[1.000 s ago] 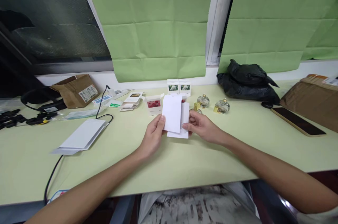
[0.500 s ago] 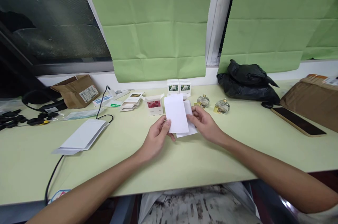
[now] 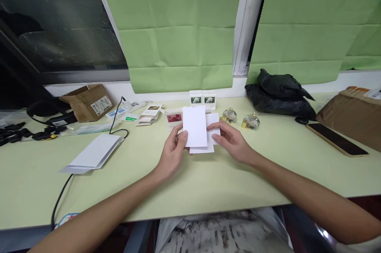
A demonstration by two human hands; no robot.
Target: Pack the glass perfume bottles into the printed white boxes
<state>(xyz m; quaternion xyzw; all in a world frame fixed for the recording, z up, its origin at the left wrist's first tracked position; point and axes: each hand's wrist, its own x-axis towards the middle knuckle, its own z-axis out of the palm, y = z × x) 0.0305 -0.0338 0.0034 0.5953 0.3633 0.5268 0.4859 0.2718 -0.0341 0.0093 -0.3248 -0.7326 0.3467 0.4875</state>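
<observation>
A blank white paper box (image 3: 195, 126), folded flat with flaps showing at its right and bottom, is held upright above the table. My left hand (image 3: 171, 151) grips its left edge, thumb on the front and fingers behind. My right hand (image 3: 231, 141) pinches the right flap between thumb and fingers. Just behind the held box stands a small box with a red flower picture (image 3: 174, 118), partly covered. Two small boxes with white flower pictures (image 3: 203, 99) stand farther back. Two round glass bottles with gold parts, one nearer (image 3: 251, 121) and one farther (image 3: 229, 114), lie to the right.
Flat white boxes (image 3: 94, 153) are stacked at left beside a black cable (image 3: 62, 195). An opened printed box (image 3: 149, 115) lies behind. A brown carton (image 3: 87, 102) stands back left; a black plastic bag (image 3: 279, 94), a phone (image 3: 336, 138) and another carton (image 3: 354, 114) are at right.
The held box has shifted slightly left and now covers more of the red-flower box. Its right flap has swung out straighter, and my right fingers have moved onto it.
</observation>
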